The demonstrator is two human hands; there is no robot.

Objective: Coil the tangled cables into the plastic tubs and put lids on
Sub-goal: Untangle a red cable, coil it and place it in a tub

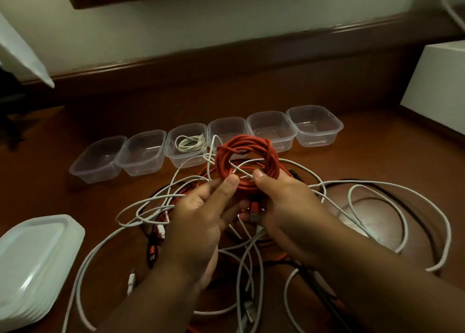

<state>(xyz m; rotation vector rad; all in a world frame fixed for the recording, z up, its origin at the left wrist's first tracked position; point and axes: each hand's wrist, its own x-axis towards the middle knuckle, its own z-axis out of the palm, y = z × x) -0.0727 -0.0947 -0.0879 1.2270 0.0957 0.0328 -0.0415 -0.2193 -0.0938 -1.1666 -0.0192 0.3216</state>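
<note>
A coiled red cable (247,154) is held up over the table between both hands. My left hand (201,217) grips the coil's lower left, thumb on top. My right hand (284,207) grips its lower right, and the cable's red plug sticks out between the hands. A thin white cable (241,173) crosses through the coil. Beneath lies a tangle of white cables (377,199), with red and black ones mixed in. Several clear plastic tubs (315,127) stand in a row behind. One tub (187,144) holds a coiled white cable.
A stack of white lids (35,262) sits at the table's front left. A white box (437,83) stands at the right. A wooden ledge and the wall run behind the tubs. A loose white plug (130,281) lies near my left wrist.
</note>
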